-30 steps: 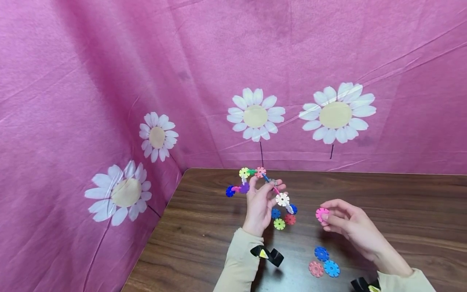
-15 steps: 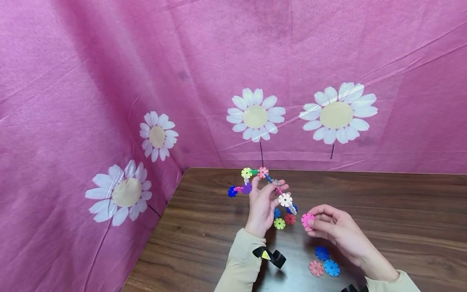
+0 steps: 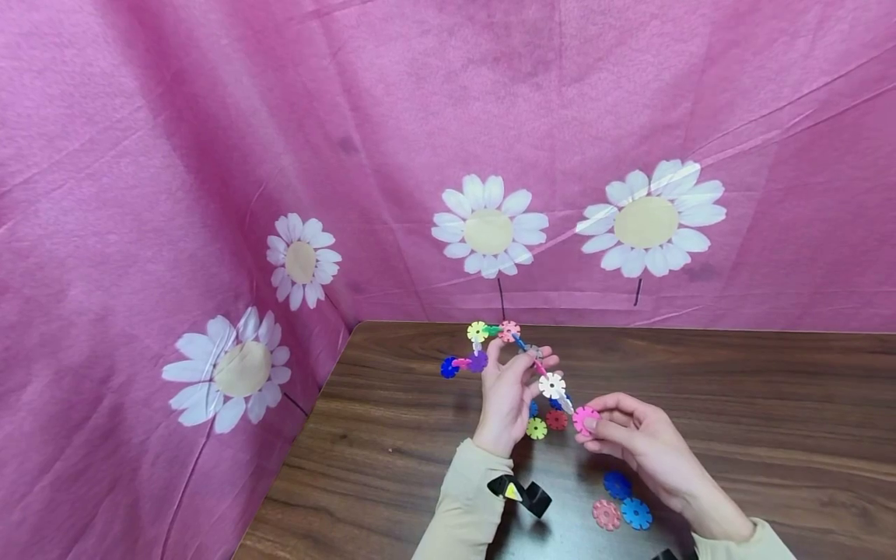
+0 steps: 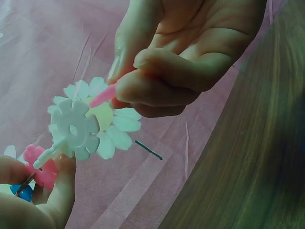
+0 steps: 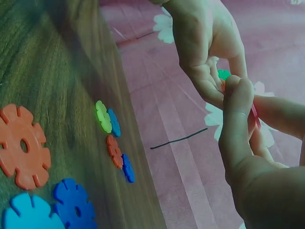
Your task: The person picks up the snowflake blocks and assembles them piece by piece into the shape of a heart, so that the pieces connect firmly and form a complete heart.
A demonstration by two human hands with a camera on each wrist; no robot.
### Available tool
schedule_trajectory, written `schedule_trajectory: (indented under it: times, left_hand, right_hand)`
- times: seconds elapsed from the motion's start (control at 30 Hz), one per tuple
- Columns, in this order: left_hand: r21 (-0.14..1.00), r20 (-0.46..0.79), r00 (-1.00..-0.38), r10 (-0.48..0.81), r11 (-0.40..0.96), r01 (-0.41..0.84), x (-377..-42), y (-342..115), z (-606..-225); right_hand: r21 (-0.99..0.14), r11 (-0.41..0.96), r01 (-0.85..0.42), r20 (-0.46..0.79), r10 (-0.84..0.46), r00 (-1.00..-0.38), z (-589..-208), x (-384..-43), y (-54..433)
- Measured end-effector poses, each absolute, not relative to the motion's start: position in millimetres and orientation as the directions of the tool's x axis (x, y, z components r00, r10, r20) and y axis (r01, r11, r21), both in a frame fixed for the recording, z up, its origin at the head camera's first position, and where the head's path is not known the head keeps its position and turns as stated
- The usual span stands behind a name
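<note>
My left hand (image 3: 500, 400) pinches a bent chain of slotted plastic snowflake discs near a clear grey disc (image 3: 533, 352). It holds the chain above the table. Toward my right hand, the chain ends in a white disc (image 3: 551, 385) and a second white disc (image 4: 74, 129), joined crosswise. My right hand (image 3: 644, 439) pinches a loose pink disc (image 3: 585, 421) between thumb and fingers. In the left wrist view its edge meets the end white disc's rim; whether it sits in a slot I cannot tell. The chain's far end has a yellow-green disc (image 3: 477, 332) and a dark blue disc (image 3: 449, 367).
On the wooden table (image 3: 371, 435), a yellow-green disc (image 3: 536, 428), a red disc (image 3: 556, 420) and blue ones lie beneath the chain. Nearer me lie a dark blue disc (image 3: 617, 485), a light blue disc (image 3: 636, 513) and a salmon disc (image 3: 606, 515). A pink flowered cloth (image 3: 392, 155) hangs behind.
My right hand has moved left with the pink disc, bringing it to the chain's white end. My left hand and the chain have shifted slightly right.
</note>
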State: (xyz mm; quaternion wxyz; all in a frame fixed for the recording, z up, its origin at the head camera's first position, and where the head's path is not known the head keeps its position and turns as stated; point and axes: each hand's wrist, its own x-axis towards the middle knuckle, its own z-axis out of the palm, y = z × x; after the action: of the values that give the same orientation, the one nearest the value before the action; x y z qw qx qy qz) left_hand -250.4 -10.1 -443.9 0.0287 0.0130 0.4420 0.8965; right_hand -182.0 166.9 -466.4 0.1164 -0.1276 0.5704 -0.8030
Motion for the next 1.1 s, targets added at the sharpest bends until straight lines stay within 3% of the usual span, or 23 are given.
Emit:
schedule_trajectory:
  times: [0.4, 0.63, 1.1]
  left_hand:
    - [0.789, 0.002, -0.999, 0.048, -0.614, -0.028, -250.4, -7.0, -444.2]
    - [0.785, 0.016, -0.999, 0.036, -0.62, -0.01, -251.1, -6.0, -443.7]
    - [0.775, 0.016, -0.999, 0.031, -0.632, -0.007, -250.2, -3.6, -445.2]
  right_hand:
    - [-0.928, -0.366, 0.066, 0.08, -0.371, -0.925, -469.5, -184.3, 166.3]
    - [-0.941, -0.322, 0.101, 0.027, -0.372, -0.928, -468.9, -186.1, 166.4]
    - [-0.954, -0.291, 0.072, 0.009, -0.269, -0.963, -467.3, -181.5, 156.9]
